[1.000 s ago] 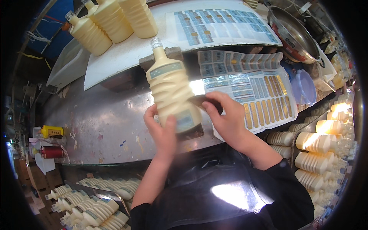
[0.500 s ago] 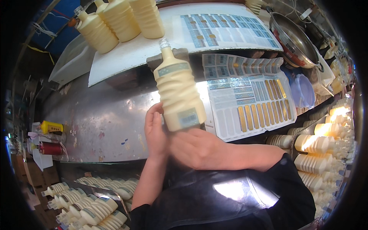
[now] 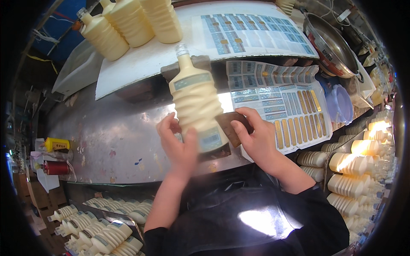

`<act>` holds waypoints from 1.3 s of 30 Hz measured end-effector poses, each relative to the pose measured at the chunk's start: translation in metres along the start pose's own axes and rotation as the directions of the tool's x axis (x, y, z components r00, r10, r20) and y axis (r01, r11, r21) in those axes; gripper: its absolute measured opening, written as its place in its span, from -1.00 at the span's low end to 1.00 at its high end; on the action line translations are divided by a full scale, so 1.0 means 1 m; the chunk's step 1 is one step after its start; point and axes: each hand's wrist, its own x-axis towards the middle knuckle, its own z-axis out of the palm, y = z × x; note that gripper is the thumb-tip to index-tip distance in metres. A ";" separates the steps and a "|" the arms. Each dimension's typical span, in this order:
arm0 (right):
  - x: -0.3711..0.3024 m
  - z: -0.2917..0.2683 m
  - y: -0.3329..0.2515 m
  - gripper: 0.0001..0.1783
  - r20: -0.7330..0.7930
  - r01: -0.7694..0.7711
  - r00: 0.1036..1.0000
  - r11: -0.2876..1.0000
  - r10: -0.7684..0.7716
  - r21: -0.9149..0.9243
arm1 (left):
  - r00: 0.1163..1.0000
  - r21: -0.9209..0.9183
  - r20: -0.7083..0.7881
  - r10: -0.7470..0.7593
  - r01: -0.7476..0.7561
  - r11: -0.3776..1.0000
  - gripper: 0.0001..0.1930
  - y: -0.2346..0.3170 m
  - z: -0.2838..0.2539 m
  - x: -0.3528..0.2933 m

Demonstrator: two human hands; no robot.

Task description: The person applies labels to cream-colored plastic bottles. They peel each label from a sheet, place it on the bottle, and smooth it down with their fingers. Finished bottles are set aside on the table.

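A cream bottle (image 3: pixel 197 104) with wavy ridges and a clear threaded neck lies tilted on a dark support block (image 3: pixel 166 73), neck pointing away from me. It bears a pale blue-grey label (image 3: pixel 193 82) at its shoulder and another label (image 3: pixel 211 139) near its base. Pinched between the thumb and fingers of my right hand (image 3: pixel 262 138) is a flat dark brown scraper-like piece (image 3: pixel 229 127), its edge against the bottle's lower right side. My left hand (image 3: pixel 177 145) is at the lower left side, fingers apart and thumb blurred over the bottle; firm contact is unclear.
Right of the bottle lies a sheet of blue and gold stickers (image 3: pixel 277 126). Several cream bottles (image 3: pixel 162 21) stand on a white board (image 3: pixel 141 59) behind. A metal pan (image 3: pixel 331 42) and purple bucket (image 3: pixel 339 102) sit far right. Racked bottles (image 3: pixel 104 234) flank me.
My hands have parted from below the bottle's base. The right hand has moved right and up, bringing the brown piece into view against the bottle. My left thumb has come over the bottle's lower left.
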 end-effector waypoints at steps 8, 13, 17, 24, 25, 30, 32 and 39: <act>-0.004 -0.007 0.003 -0.71 0.170 0.806 0.558 0.579 -0.813 0.123 | 0.926 0.278 0.168 0.339 -0.375 0.884 -0.63 0.029 -0.003 0.111; 0.012 -0.001 -0.043 -0.66 0.378 0.824 0.541 0.564 -0.751 -0.056 | 0.943 0.638 0.325 -0.070 -0.164 0.753 -0.48 0.055 0.012 0.157; 0.005 0.016 -0.057 -0.70 0.492 0.892 0.335 0.439 -0.804 0.110 | 0.940 0.629 0.338 -0.048 -0.187 0.755 -0.63 0.049 0.026 0.177; 0.001 -0.002 0.011 -0.71 0.151 0.119 0.980 0.990 -0.130 0.078 | 0.972 0.504 0.233 0.000 -0.121 0.855 -0.56 0.053 0.020 0.178; 0.001 0.003 0.031 -0.69 0.084 0.053 0.994 0.987 -0.066 0.152 | 0.981 0.486 0.192 0.001 -0.096 0.869 -0.54 0.051 0.020 0.174; -0.012 0.000 0.022 -0.75 -0.042 0.409 0.911 0.911 -0.411 -0.043 | 0.949 0.624 0.300 -0.095 -0.120 0.772 -0.53 0.046 0.041 0.176; -0.006 -0.001 0.003 -0.77 -0.031 0.694 0.700 0.689 -0.714 -0.207 | 0.964 0.624 0.251 -0.086 -0.093 0.776 -0.55 0.044 0.043 0.183; -0.029 0.006 -0.046 -0.65 0.384 0.864 0.408 0.486 -0.829 0.131 | 0.982 0.248 0.141 -0.125 0.087 0.965 -0.67 0.073 -0.032 0.161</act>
